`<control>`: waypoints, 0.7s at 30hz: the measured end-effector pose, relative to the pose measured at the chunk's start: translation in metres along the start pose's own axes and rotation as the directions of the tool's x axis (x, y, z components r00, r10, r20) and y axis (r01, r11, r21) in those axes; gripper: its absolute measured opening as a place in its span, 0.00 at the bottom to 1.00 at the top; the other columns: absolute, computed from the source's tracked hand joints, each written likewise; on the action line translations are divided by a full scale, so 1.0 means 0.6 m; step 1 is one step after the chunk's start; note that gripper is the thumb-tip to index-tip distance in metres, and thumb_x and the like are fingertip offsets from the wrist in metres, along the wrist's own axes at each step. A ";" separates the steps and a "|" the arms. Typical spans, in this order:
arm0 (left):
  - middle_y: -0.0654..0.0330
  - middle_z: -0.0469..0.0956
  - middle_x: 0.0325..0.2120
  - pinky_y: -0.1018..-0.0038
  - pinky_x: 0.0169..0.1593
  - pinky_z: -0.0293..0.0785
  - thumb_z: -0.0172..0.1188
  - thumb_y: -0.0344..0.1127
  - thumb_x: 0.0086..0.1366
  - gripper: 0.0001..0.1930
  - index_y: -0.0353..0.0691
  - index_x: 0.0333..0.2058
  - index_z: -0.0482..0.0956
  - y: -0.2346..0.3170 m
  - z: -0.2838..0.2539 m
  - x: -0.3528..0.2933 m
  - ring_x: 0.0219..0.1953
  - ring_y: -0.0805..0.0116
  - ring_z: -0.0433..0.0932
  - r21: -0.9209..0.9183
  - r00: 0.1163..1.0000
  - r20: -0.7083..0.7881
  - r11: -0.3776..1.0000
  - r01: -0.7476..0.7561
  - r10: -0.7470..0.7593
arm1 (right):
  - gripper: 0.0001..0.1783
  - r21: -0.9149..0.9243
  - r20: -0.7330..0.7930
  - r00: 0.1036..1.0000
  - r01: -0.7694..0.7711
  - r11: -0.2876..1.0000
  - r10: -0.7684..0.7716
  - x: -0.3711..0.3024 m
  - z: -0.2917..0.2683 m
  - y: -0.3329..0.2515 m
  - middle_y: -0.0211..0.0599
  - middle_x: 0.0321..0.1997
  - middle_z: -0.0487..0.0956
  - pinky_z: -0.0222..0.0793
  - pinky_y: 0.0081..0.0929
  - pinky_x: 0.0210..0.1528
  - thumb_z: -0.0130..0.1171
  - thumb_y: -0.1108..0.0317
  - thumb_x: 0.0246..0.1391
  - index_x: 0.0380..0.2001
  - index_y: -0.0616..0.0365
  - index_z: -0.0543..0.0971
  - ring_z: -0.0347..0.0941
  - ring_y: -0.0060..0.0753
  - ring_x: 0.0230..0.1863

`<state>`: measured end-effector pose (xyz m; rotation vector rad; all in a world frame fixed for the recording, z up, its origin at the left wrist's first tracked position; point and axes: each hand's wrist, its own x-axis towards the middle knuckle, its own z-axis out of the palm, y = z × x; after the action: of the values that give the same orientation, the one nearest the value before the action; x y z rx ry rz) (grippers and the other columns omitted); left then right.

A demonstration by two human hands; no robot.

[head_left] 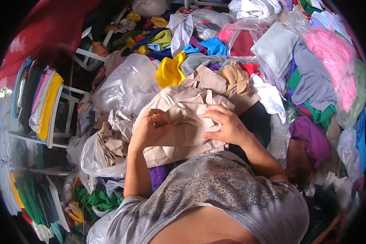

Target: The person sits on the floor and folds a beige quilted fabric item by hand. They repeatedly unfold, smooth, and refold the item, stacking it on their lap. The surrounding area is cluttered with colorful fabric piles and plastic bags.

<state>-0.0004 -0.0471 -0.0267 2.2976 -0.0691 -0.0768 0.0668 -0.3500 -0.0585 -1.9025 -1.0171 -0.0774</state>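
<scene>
Cloth (185, 133) lies close, likely for easy reach. Left hand (151, 127) curls, grip unclear; right hand (225, 125) spreads apart.

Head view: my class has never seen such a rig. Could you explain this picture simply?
There is no machine, just a person's bare hands. A wide fisheye camera worn on the head looks down, so straight edges bend near the rim. The left hand and right hand are at creased beige cloth; whether either grips it is unclear. Beyond lie crumpled bright yellow cloth and a large clear plastic bag. Far right is pink material in clear plastic.
</scene>
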 end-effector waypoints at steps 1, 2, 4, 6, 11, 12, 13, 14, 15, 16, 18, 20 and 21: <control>0.55 0.77 0.49 0.68 0.47 0.76 0.72 0.36 0.56 0.12 0.38 0.37 0.85 -0.001 0.000 -0.001 0.43 0.61 0.80 -0.028 0.999 0.010 0.998 0.048 -0.047 | 0.19 -0.047 0.044 0.998 -0.038 0.998 0.040 0.002 0.003 -0.001 0.38 0.48 0.79 0.75 0.37 0.52 0.72 0.59 0.49 0.42 0.55 0.82 0.79 0.43 0.47; 0.55 0.77 0.51 0.68 0.49 0.76 0.72 0.35 0.57 0.11 0.38 0.37 0.85 -0.001 -0.001 -0.002 0.45 0.60 0.80 -0.047 0.995 0.028 0.994 0.095 -0.094 | 0.18 -0.106 0.105 0.990 -0.078 0.991 0.089 0.006 0.007 -0.001 0.38 0.47 0.79 0.76 0.38 0.51 0.72 0.60 0.49 0.42 0.56 0.82 0.79 0.43 0.47; 0.52 0.76 0.54 0.66 0.51 0.75 0.71 0.35 0.57 0.10 0.38 0.37 0.85 -0.001 -0.005 -0.004 0.48 0.57 0.80 0.023 1.000 -0.020 1.000 0.013 -0.013 | 0.16 -0.226 0.189 0.966 -0.132 0.965 0.177 0.015 0.009 0.005 0.38 0.45 0.80 0.76 0.39 0.49 0.69 0.63 0.48 0.41 0.55 0.82 0.79 0.43 0.47; 0.51 0.75 0.56 0.64 0.53 0.74 0.71 0.35 0.58 0.10 0.38 0.37 0.84 -0.002 -0.010 -0.006 0.52 0.56 0.79 0.077 0.998 -0.058 0.997 -0.028 0.033 | 0.17 -0.190 0.198 0.965 -0.134 0.973 0.171 0.020 0.004 0.011 0.39 0.44 0.80 0.75 0.39 0.49 0.70 0.61 0.48 0.41 0.55 0.82 0.79 0.43 0.47; 0.48 0.75 0.56 0.61 0.56 0.73 0.72 0.34 0.56 0.13 0.39 0.39 0.82 0.003 -0.022 -0.012 0.55 0.54 0.78 0.142 0.986 -0.124 0.985 -0.096 0.114 | 0.25 -0.235 0.293 0.920 -0.196 0.952 0.262 0.017 -0.006 0.012 0.42 0.45 0.80 0.74 0.38 0.52 0.74 0.55 0.43 0.42 0.57 0.82 0.78 0.45 0.49; 0.49 0.75 0.55 0.62 0.54 0.74 0.73 0.34 0.55 0.14 0.39 0.39 0.82 0.005 -0.025 -0.013 0.53 0.55 0.78 0.152 0.980 -0.152 0.982 -0.109 0.132 | 0.27 -0.244 0.324 0.903 -0.209 0.947 0.283 0.015 -0.004 0.013 0.43 0.46 0.80 0.73 0.39 0.53 0.75 0.53 0.42 0.42 0.57 0.82 0.78 0.47 0.50; 0.50 0.75 0.54 0.63 0.53 0.74 0.74 0.34 0.54 0.15 0.39 0.39 0.81 0.008 -0.028 -0.013 0.51 0.57 0.79 0.169 0.973 -0.174 0.978 -0.123 0.153 | 0.28 -0.255 0.350 0.889 -0.213 0.943 0.295 0.013 -0.001 0.015 0.44 0.47 0.80 0.73 0.40 0.54 0.75 0.51 0.40 0.43 0.57 0.82 0.77 0.48 0.51; 0.51 0.75 0.53 0.64 0.52 0.74 0.75 0.34 0.53 0.16 0.39 0.39 0.81 0.012 -0.031 -0.015 0.49 0.58 0.79 0.186 0.969 -0.201 0.977 -0.107 0.145 | 0.30 -0.269 0.396 0.859 -0.230 0.935 0.324 0.012 0.002 0.018 0.46 0.48 0.79 0.72 0.41 0.56 0.76 0.50 0.39 0.43 0.57 0.82 0.76 0.49 0.53; 0.52 0.76 0.51 0.66 0.49 0.75 0.75 0.34 0.52 0.17 0.38 0.38 0.81 0.015 -0.033 -0.016 0.46 0.61 0.79 0.158 0.970 -0.214 0.984 -0.082 0.116 | 0.30 -0.272 0.396 0.861 -0.222 0.936 0.320 0.010 0.007 0.022 0.46 0.48 0.79 0.72 0.41 0.56 0.75 0.50 0.40 0.43 0.57 0.82 0.77 0.49 0.53; 0.54 0.77 0.48 0.68 0.46 0.75 0.76 0.34 0.51 0.17 0.37 0.38 0.81 0.019 -0.035 -0.018 0.42 0.64 0.78 0.127 0.971 -0.230 0.991 -0.027 0.056 | 0.29 -0.282 0.393 0.863 -0.216 0.935 0.318 0.007 0.011 0.025 0.46 0.48 0.80 0.72 0.41 0.55 0.75 0.50 0.41 0.43 0.57 0.82 0.77 0.49 0.52; 0.57 0.78 0.42 0.71 0.40 0.74 0.77 0.35 0.49 0.18 0.37 0.36 0.80 0.025 -0.039 -0.023 0.36 0.68 0.77 0.116 0.974 -0.223 0.992 0.058 -0.031 | 0.26 -0.296 0.382 0.867 -0.212 0.931 0.319 0.003 0.019 0.034 0.45 0.47 0.80 0.72 0.41 0.55 0.73 0.52 0.43 0.42 0.57 0.82 0.77 0.49 0.51; 0.60 0.78 0.35 0.73 0.35 0.73 0.79 0.37 0.49 0.19 0.36 0.35 0.80 0.029 -0.042 -0.027 0.30 0.72 0.74 0.160 0.981 -0.184 0.983 0.092 -0.062 | 0.22 -0.310 0.364 0.874 -0.213 0.927 0.323 0.003 0.023 0.042 0.45 0.45 0.81 0.73 0.41 0.54 0.71 0.54 0.47 0.40 0.57 0.83 0.78 0.49 0.50; 0.62 0.77 0.32 0.74 0.34 0.72 0.79 0.37 0.49 0.19 0.36 0.35 0.80 0.030 -0.043 -0.029 0.29 0.73 0.73 0.123 0.988 -0.124 0.986 0.108 -0.093 | 0.19 -0.286 0.353 0.880 -0.223 0.932 0.319 0.003 0.023 0.045 0.44 0.43 0.81 0.73 0.41 0.53 0.69 0.56 0.48 0.39 0.57 0.83 0.78 0.49 0.48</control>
<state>-0.0161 -0.0387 0.0045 2.4298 0.1063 0.0118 0.0814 -0.3444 -0.0845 -2.3259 -1.0211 0.3822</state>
